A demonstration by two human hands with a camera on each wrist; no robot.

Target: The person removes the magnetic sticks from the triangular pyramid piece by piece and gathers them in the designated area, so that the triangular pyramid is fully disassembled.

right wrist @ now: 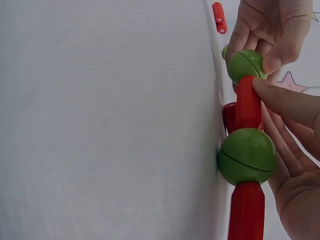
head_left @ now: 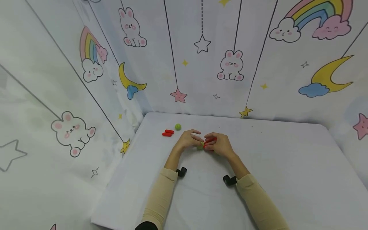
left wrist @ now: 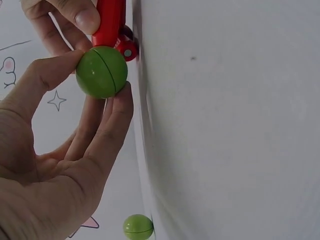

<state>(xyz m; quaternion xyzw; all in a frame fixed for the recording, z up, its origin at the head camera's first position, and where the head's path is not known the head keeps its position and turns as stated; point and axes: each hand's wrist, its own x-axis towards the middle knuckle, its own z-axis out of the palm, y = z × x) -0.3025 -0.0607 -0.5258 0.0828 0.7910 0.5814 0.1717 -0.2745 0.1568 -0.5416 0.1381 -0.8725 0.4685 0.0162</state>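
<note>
My left hand (head_left: 186,140) pinches a glossy green ball (left wrist: 102,72) between thumb and fingertips. One end of a red rod (right wrist: 247,102) meets this ball, and my right hand (head_left: 220,145) grips that rod with its thumb on top. The rod's other end meets a second green ball (right wrist: 247,156), from which another red rod (right wrist: 246,212) extends toward the bottom of the right wrist view. Behind the gripped rod shows a further red piece (right wrist: 229,117), partly hidden. In the head view the fingers cover most of these parts.
Two loose red rods (head_left: 167,134) lie side by side left of the hands, with a single green ball (head_left: 178,126) just beyond them. A white cloth covers the table (head_left: 273,166). Behind it hangs a patterned curtain (head_left: 201,73).
</note>
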